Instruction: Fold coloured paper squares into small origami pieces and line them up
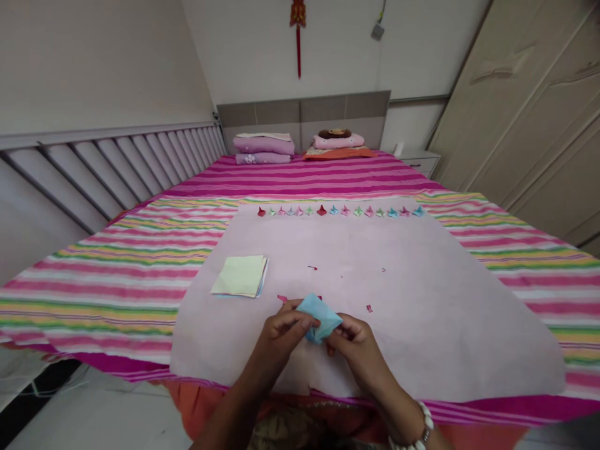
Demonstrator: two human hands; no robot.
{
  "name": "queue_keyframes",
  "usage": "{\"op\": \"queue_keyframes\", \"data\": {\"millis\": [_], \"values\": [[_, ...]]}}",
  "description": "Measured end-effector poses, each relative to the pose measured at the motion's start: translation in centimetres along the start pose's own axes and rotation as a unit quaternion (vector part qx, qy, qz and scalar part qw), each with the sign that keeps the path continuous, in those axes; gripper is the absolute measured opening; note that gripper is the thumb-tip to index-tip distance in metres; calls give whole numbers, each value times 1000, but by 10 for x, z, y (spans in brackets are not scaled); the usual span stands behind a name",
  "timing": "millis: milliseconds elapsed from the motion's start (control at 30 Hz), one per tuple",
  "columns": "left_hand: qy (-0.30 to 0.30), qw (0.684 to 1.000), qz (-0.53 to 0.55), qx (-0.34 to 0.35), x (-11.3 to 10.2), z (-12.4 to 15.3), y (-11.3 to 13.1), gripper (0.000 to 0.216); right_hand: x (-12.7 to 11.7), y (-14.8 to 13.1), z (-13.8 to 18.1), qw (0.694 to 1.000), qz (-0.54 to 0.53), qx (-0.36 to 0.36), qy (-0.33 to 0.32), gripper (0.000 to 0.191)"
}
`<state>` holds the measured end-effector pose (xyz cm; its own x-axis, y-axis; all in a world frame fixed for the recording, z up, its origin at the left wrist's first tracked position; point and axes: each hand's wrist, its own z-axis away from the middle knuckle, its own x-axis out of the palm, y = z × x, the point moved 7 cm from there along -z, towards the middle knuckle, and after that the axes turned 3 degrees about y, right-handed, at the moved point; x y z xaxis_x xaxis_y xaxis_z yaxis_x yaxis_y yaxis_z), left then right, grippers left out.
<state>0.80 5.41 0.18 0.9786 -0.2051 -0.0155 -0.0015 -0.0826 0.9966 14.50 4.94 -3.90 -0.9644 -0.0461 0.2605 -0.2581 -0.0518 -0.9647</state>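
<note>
The stack of square papers lay at the left on the pale sheet, set apart from the hands, likely so that it was within reach yet out of their way. Farther off, the row of small folded paper pieces began with a dark red one and ran rightward along the sheet's far edge, probably lined up there to leave the near part free and keep the pieces from being crushed. The sheet itself covered part of the striped bed, perhaps for a smoother surface.

Near the sheet's front edge, the left hand had its grip closed on the left side of the blue paper, thumb on top, seemingly to steady it. The right hand, a beaded bracelet on its wrist, pinched the paper's right corner, which suggested finer control there.

The blue paper was held just above the sheet, between both hands. It looked light blue, matte and partly folded, with a roughly diamond-like outline: one corner pointed away, another right. The fingers hid its left edge, and its inner layers could not be made out.
</note>
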Motion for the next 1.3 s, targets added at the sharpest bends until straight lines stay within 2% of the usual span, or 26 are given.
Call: {"op": "queue_keyframes", "data": {"millis": [133,300,467,633,767,900,1000,1133,1300], "values": [[2,1000,13,-11,3,1,-1,8,0,-2,1,1000,-1,2,1,15],[13,999,13,-49,2,1,-2,13,0,-1,0,1000,0,12,2,15],[48,996,-8,-70,-4,0,-10,10,3,0,1,1000,-4,19,0,12],[63,997,-29,-46,-7,0,-8,9,5,-2,5,998,-31,4,-56,11],[89,995,-41,-33,-12,0,-4,10,8,-7,8,992,-61,-25,-104,22],[78,995,-7,-63,-7,1,-11,22,4,-8,3,998,-24,-11,-49,20],[72,994,11,-81,-2,3,-15,49,2,-11,1,1000,7,-16,-12,25],[68,995,27,-74,0,4,-12,70,-1,-15,1,999,23,-31,-7,28],[54,995,44,-68,-4,4,-7,77,-5,-15,2,999,27,-30,-8,27]]}}
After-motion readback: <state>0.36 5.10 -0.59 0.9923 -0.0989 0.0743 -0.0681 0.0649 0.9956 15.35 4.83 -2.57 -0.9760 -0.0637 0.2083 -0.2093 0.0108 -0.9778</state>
